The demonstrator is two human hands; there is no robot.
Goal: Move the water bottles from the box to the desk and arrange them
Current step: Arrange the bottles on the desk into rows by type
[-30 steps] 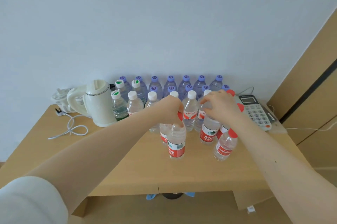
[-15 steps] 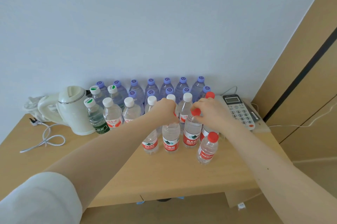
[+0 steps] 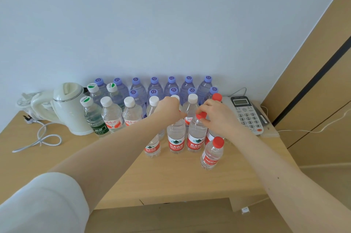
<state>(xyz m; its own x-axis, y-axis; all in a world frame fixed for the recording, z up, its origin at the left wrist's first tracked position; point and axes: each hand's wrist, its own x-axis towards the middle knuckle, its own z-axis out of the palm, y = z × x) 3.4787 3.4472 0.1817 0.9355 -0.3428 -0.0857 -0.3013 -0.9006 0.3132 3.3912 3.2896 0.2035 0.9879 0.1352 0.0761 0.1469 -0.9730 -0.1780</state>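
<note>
Left hand (image 3: pixel 168 108) curls over a clear plastic bottle (image 3: pixel 175 136); right hand (image 3: pixel 218 117) pinches a round red cap (image 3: pixel 201 115) beside it, left of the phone (image 3: pixel 247 115).

Rows of bottles (image 3: pixel 112 117) stand on the desk (image 3: pixel 171 175) against the wall (image 3: pixel 171 24), kettle (image 3: pixel 70 111) to their left, phone (image 3: pixel 247 115) to their right, a lone bottle (image 3: pixel 211 154) out front.

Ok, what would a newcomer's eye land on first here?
Clear plastic water bottles crowd the back of the light wooden desk, purple caps nearest the wall. In front, the left hand and right hand grip two red-labelled bottles by their tops. A cream electric kettle stands left.
</note>
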